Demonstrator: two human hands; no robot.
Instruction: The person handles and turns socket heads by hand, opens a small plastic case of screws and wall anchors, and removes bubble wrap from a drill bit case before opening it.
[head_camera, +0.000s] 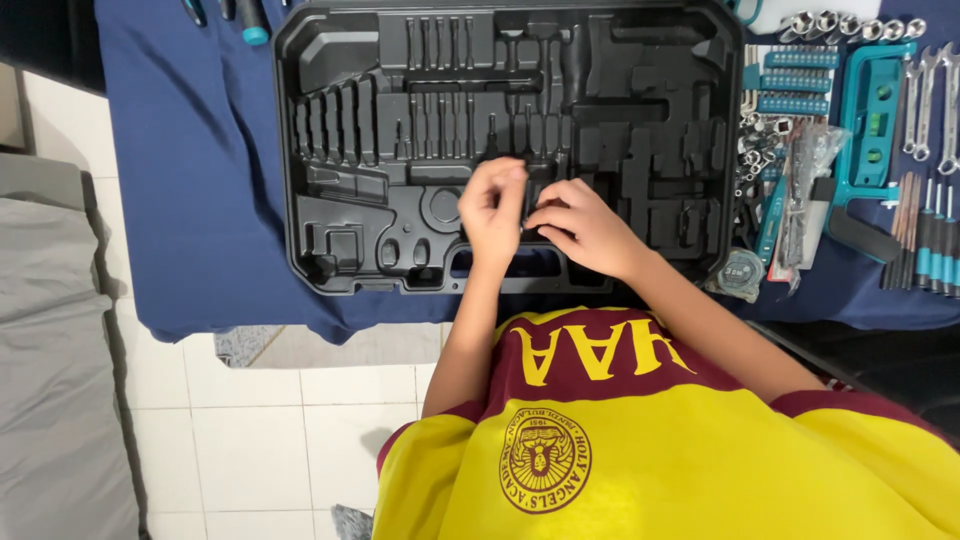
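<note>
head view: black moulded tool case (400, 150), slots empty

The black moulded tool case (400, 150) lies open with bare slots from above; tools crowd its right: wrenches (930, 100), screwdrivers (925, 245), tape measure (741, 272); blue cloth (190, 200) at left lies bare.

The moulded plastic tool case tray (400, 120) was uniformly black. It lay on a plain navy-blue cloth (190, 180). At the right, the plastic spirit level (872, 115) and bit holder strips (797, 80) were teal, and the metal spanners (930, 105) were silver. The near shirt (700, 450) was yellow with maroon sleeve trim and a maroon round emblem. The tiled floor (260, 440) was white with grey joints. At the left, the fabric cushion (55, 380) was plain grey.
</note>
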